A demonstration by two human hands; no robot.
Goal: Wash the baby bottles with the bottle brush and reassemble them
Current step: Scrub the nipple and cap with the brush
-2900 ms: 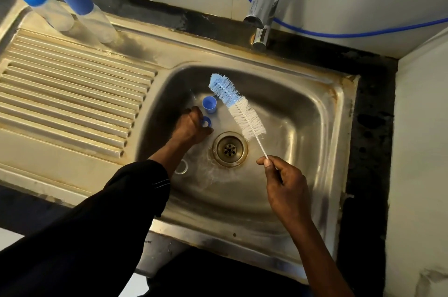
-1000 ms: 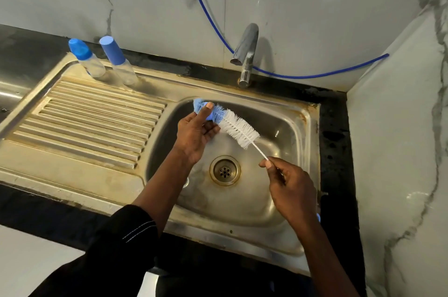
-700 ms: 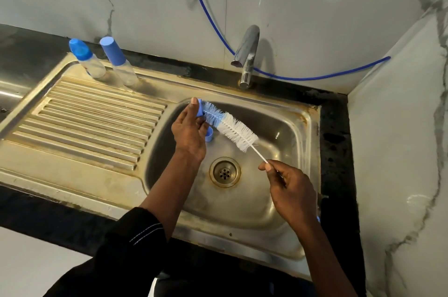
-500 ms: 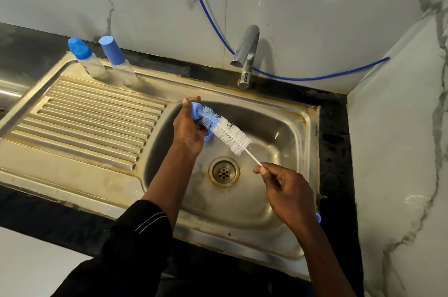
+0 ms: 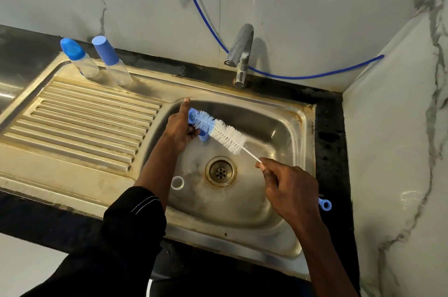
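Above the sink, left fingers grip the blue cap on the brush, right fingers its stem.

One sleeve is recorded, on the left arm: black, loose, of matt cloth, with folds noted along its length. Its cuff is found to end partway along the arm, and the forearm is seen uncovered from there to the left hand. Two thin white stitch lines are noted near the cuff, side by side across the cloth. A short white line is noted on dark cloth at the near edge; what it belongs to cannot be told. The right forearm and right hand are seen uncovered. Short nails are noted on both hands.
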